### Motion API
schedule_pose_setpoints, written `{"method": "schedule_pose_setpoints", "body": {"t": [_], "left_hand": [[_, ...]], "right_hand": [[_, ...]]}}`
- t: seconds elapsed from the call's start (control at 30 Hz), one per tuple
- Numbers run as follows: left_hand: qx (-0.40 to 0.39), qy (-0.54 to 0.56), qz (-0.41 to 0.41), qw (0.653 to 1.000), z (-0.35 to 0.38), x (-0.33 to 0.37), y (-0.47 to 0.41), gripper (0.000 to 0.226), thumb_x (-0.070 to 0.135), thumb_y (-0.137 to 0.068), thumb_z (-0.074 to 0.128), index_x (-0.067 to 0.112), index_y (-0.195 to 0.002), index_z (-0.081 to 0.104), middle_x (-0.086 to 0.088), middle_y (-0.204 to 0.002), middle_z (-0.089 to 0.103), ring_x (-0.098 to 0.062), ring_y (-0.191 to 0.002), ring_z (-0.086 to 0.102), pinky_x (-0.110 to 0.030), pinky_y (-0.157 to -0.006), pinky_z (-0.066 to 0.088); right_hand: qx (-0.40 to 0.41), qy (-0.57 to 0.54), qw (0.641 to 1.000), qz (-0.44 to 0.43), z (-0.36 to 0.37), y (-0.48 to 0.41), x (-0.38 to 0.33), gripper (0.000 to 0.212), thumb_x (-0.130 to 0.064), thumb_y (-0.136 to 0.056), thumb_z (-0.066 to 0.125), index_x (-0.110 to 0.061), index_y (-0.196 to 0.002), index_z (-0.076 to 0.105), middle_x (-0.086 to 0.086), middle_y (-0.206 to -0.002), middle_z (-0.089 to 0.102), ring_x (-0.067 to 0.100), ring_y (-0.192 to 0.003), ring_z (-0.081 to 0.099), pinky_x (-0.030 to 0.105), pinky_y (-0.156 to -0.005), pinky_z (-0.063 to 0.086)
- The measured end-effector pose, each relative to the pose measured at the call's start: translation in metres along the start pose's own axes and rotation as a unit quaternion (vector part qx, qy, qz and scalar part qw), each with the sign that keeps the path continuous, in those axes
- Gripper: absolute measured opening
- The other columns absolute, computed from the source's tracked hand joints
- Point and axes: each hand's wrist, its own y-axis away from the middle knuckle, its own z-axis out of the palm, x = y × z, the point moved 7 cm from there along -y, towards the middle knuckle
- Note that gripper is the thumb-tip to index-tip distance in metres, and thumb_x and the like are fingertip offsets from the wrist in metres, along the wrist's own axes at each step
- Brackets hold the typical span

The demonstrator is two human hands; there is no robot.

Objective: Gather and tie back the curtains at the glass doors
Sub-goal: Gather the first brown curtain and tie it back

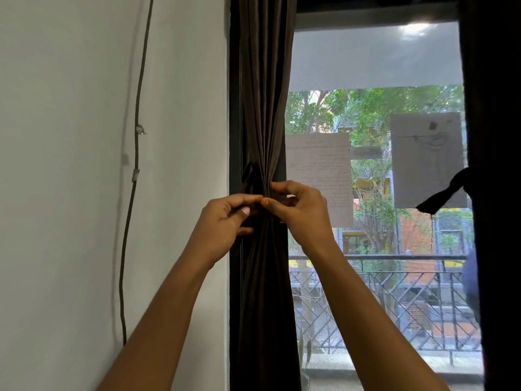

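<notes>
The dark curtain [265, 108] hangs bunched into a narrow column, its long axis straight up and down, hard against the left frame of the glass door [366, 238]. Both hands are at its waist, directly in front of it. The left hand [225, 218] is on the curtain's wall side and the right hand [298, 210] on its glass side, with their fingertips meeting over the folds.

Each hand has its fingers curled, pinching dark cloth that I take to be the ends of the tie band [249, 176]. A loop of it shows just above the left hand. I cannot tell whether a knot has formed under the fingers.

The band runs crosswise to the curtain, so tightening it looks to call for a sideways pull, with neither hand nearer. Well off on the curtain's glass side, a second curtain [493, 108] hangs already tied.
</notes>
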Motion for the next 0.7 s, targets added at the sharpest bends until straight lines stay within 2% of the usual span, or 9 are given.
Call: {"method": "schedule_pose_setpoints", "body": {"t": [0.1, 0.2, 0.27, 0.3, 0.37, 0.43, 0.57, 0.63, 0.7], "left_hand": [[-0.014, 0.008, -0.003, 1.000, -0.001, 0.002, -0.004, 0.030, 0.005, -0.098, 0.045, 0.024, -0.109, 0.065, 0.003, -0.109, 0.069, -0.007, -0.099, 0.068, -0.020, -0.070, 0.057], [0.074, 0.009, 0.029, 0.997, -0.010, 0.007, -0.002, 0.016, 0.010, -0.095, 0.053, 0.022, -0.101, 0.063, 0.005, -0.091, 0.073, -0.007, -0.083, 0.071, -0.017, -0.062, 0.055], [0.184, -0.069, 0.072, 0.978, -0.021, 0.010, 0.004, 0.008, 0.018, -0.091, 0.062, 0.022, -0.097, 0.061, 0.008, -0.083, 0.069, -0.007, -0.072, 0.068, -0.012, -0.059, 0.051], [0.232, -0.134, 0.092, 0.959, -0.025, 0.012, 0.008, 0.011, 0.024, -0.088, 0.066, 0.023, -0.099, 0.062, 0.009, -0.084, 0.066, -0.006, -0.071, 0.065, -0.010, -0.059, 0.049], [0.267, -0.258, 0.105, 0.923, -0.026, 0.010, 0.008, 0.025, 0.037, -0.083, 0.070, 0.025, -0.103, 0.065, 0.010, -0.093, 0.059, -0.008, -0.077, 0.057, -0.010, -0.060, 0.041], [0.252, -0.306, 0.096, 0.913, -0.026, 0.007, 0.002, 0.024, 0.043, -0.081, 0.070, 0.024, -0.096, 0.069, 0.008, -0.092, 0.062, -0.010, -0.080, 0.057, -0.012, -0.059, 0.038], [0.199, -0.275, 0.098, 0.936, -0.020, 0.010, -0.003, 0.014, 0.038, -0.083, 0.069, 0.024, -0.084, 0.068, 0.010, -0.074, 0.065, -0.008, -0.065, 0.060, -0.012, -0.059, 0.044], [0.164, -0.184, 0.082, 0.966, -0.016, 0.012, -0.005, 0.008, 0.032, -0.083, 0.070, 0.026, -0.080, 0.065, 0.013, -0.071, 0.065, -0.002, -0.067, 0.063, -0.007, -0.058, 0.045], [0.126, -0.065, 0.043, 0.989, -0.011, 0.010, -0.009, 0.006, 0.027, -0.085, 0.068, 0.028, -0.080, 0.066, 0.010, -0.075, 0.068, 0.001, -0.070, 0.066, -0.011, -0.058, 0.050]], "right_hand": [[0.014, -0.003, 1.000, 0.001, -0.001, 0.000, 0.000, 0.026, -0.011, -0.080, 0.072, -0.012, -0.107, 0.070, -0.007, -0.084, 0.069, -0.005, -0.070, 0.065, 0.013, -0.068, 0.054], [0.029, -0.001, 1.000, 0.011, 0.000, 0.000, 0.002, 0.021, -0.008, -0.081, 0.070, -0.014, -0.101, 0.071, -0.011, -0.077, 0.066, -0.004, -0.065, 0.064, 0.013, -0.066, 0.054], [0.040, 0.001, 0.999, 0.016, 0.002, 0.001, 0.003, 0.019, -0.009, -0.081, 0.070, -0.015, -0.099, 0.071, -0.010, -0.078, 0.067, -0.001, -0.069, 0.065, 0.015, -0.068, 0.055], [0.044, 0.000, 0.999, 0.018, 0.002, 0.001, 0.004, 0.019, -0.010, -0.081, 0.071, -0.016, -0.099, 0.071, -0.010, -0.079, 0.067, -0.001, -0.071, 0.065, 0.014, -0.068, 0.055], [0.050, 0.001, 0.999, 0.019, 0.001, 0.001, 0.004, 0.018, -0.012, -0.081, 0.071, -0.018, -0.097, 0.071, -0.014, -0.078, 0.066, -0.003, -0.070, 0.065, 0.013, -0.068, 0.054], [0.051, 0.006, 0.999, 0.018, 0.000, 0.001, 0.004, 0.017, -0.013, -0.080, 0.071, -0.019, -0.096, 0.071, -0.016, -0.077, 0.065, -0.003, -0.070, 0.065, 0.015, -0.069, 0.055], [0.051, 0.013, 0.998, 0.018, -0.001, 0.001, 0.006, 0.018, -0.012, -0.081, 0.071, -0.016, -0.098, 0.071, -0.013, -0.078, 0.067, -0.001, -0.070, 0.066, 0.018, -0.070, 0.056], [0.049, 0.011, 0.999, 0.016, -0.001, 0.001, 0.006, 0.020, -0.011, -0.081, 0.070, -0.015, -0.100, 0.071, -0.012, -0.079, 0.067, -0.004, -0.068, 0.065, 0.015, -0.068, 0.055], [0.046, 0.013, 0.999, 0.012, -0.001, 0.001, 0.005, 0.020, -0.011, -0.081, 0.070, -0.015, -0.101, 0.071, -0.014, -0.078, 0.065, -0.007, -0.066, 0.063, 0.010, -0.065, 0.053]]}}
